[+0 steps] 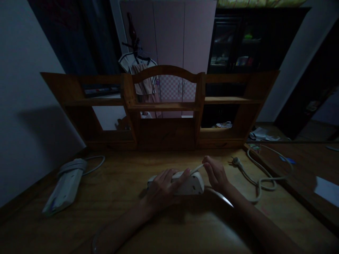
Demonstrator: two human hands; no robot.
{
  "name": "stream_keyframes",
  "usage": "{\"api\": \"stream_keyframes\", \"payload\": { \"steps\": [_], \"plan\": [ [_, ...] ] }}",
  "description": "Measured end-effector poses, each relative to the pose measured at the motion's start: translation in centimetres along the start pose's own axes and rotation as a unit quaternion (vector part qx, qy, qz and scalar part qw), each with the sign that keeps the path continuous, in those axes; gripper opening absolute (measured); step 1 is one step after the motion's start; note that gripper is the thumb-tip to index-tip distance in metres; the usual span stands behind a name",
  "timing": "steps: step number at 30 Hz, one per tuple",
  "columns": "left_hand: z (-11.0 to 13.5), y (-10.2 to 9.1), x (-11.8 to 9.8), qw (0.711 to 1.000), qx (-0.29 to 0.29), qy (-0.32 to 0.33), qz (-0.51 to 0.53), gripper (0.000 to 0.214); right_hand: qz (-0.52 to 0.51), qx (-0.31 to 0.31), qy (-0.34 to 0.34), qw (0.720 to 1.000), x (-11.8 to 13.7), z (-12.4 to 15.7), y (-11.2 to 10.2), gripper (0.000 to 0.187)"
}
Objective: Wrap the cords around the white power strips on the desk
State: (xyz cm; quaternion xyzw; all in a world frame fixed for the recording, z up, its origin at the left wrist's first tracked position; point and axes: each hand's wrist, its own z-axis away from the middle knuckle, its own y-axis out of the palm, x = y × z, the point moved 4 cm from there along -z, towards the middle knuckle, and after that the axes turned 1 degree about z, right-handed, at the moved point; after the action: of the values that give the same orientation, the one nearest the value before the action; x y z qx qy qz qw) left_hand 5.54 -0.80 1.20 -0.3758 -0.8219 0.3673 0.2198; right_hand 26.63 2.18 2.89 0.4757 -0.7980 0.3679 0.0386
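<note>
A white power strip (189, 186) is tilted up on its side at the middle of the wooden desk. My left hand (165, 185) is wrapped over it from the near left, thumb along its top. Its white cord (196, 169) runs from the strip's top to my right hand (215, 175), which pinches it just beyond the strip's right end. More cord loops under my right wrist toward the right, ending in a plug (236, 162) on the desk. The underside of the strip is partly hidden by my left hand.
Another power strip (65, 187), its cord wound around one end, lies at the left near the wall. A wooden shelf unit (164, 106) stands along the desk's back. At the right, the cord loop (265, 187) crosses onto a darker surface with a white paper (328, 190).
</note>
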Motion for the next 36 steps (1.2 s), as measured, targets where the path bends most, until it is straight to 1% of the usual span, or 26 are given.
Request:
{"api": "stream_keyframes", "payload": {
  "steps": [2,5,9,13,17,20,22,25,28,30,32,36],
  "plan": [
    [0.1,-0.1,0.4,1.0,-0.02,-0.001,-0.013,0.086,-0.013,-0.001,0.026,1.0,-0.2,0.1,0.3,0.022],
    [0.0,-0.2,0.8,0.999,-0.026,-0.015,-0.027,0.082,-0.028,0.004,0.054,0.998,-0.4,0.1,0.9,0.025],
    [-0.3,-0.6,0.9,0.997,-0.036,-0.053,-0.044,0.075,0.006,-0.024,0.057,0.998,-0.4,0.1,1.0,0.023],
    [-0.5,-1.1,0.5,0.997,-0.039,-0.051,-0.053,0.074,0.049,-0.072,0.017,0.996,0.0,0.3,0.0,0.017],
    [-0.7,-1.4,0.2,0.998,-0.034,-0.038,-0.025,0.075,0.063,-0.101,-0.045,0.992,1.0,0.4,-1.2,0.016],
    [-0.8,-1.4,1.1,0.995,-0.031,-0.095,0.028,0.076,0.065,-0.099,-0.106,0.987,2.1,0.4,-1.6,0.012],
    [-0.9,-1.3,1.7,0.991,-0.03,-0.118,0.048,0.076,0.064,-0.087,-0.126,0.986,2.5,0.3,-1.6,0.01],
    [-1.0,-1.1,1.8,0.995,-0.02,-0.095,0.038,0.073,0.076,-0.079,-0.123,0.986,2.6,0.2,-1.6,0.01],
    [-0.9,-0.8,1.4,0.995,-0.008,-0.083,0.053,0.083,0.088,-0.089,-0.097,0.987,2.2,0.0,-2.0,0.012],
    [-0.8,-0.7,0.8,0.997,-0.012,-0.057,0.058,0.089,0.086,-0.095,-0.073,0.989,1.9,0.0,-2.4,0.015],
    [-0.7,-0.7,0.3,0.998,-0.026,-0.024,0.053,0.087,0.087,-0.098,-0.06,0.99,1.6,-0.1,-2.6,0.018],
    [-0.4,-0.6,0.1,0.999,-0.032,0.015,0.03,0.083,0.086,-0.1,-0.076,0.988,1.6,-0.1,-2.7,0.018]
  ]
}}
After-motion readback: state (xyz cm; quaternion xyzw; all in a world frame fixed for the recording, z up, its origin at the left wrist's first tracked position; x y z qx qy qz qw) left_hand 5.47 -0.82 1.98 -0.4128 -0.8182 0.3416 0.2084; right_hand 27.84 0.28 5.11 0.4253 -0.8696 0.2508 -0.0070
